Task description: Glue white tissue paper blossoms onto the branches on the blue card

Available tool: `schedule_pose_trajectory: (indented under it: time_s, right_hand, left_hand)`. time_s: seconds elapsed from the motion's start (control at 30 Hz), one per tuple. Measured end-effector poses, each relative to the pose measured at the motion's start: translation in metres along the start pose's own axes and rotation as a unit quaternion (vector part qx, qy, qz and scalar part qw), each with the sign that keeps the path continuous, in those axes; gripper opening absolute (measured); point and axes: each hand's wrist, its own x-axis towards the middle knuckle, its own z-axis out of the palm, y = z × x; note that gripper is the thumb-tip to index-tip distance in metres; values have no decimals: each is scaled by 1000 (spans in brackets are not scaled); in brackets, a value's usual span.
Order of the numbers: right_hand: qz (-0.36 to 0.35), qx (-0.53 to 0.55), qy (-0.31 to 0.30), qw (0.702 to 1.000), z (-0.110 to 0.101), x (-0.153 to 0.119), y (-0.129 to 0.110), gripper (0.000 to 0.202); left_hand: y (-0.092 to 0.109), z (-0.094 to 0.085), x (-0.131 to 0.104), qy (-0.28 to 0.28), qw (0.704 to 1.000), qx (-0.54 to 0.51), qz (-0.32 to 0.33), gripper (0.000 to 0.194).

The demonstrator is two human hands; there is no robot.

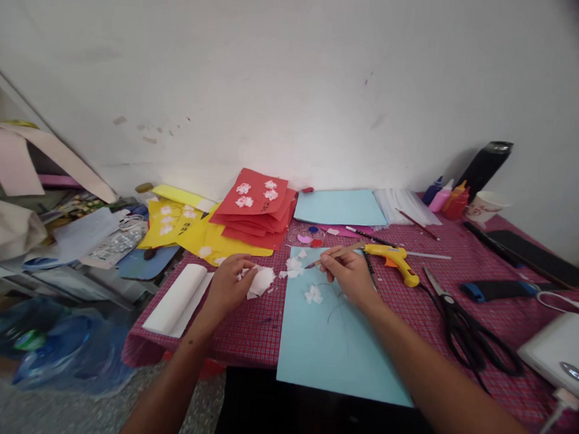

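My left hand (231,283) is closed at the table's left, thumb and forefinger together around a small white paper piece. Beside it lies a heap of thin white paper pieces (263,280). My right hand (348,273) grips a slim wooden tool (339,250), a pencil or a brush, its dark tip pointing down left. That tip is at a white paper flower (294,267) near the top left of a light blue sheet (319,353). Another white flower (314,294) and faint curved lines are on the sheet. My right forearm covers part of its right side.
A white paper roll (177,300) lies at left. Behind are yellow sheets (192,236), stacked red cards (255,204) and blue sheets (340,206). A yellow glue gun (391,257), scissors (466,324), paint bottles (455,202) and a black flask (484,169) stand or lie at right.
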Motion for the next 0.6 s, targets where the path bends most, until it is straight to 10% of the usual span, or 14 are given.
schedule_pose_trajectory:
  time_s: [0.17,0.43,0.6]
  right_hand:
    - [-13,18,-14,1000,-2,-2,-1,23]
    - [-12,78,-74,994,0,-5,1,27]
    - [-2,70,-74,995,5,-5,1,26]
  left_hand:
    - [31,15,-3,-10,965,-223,-136,25]
    - [60,79,-8,-20,740,-602,-300,29]
    - [65,82,-11,-23,714,-629,-306,23]
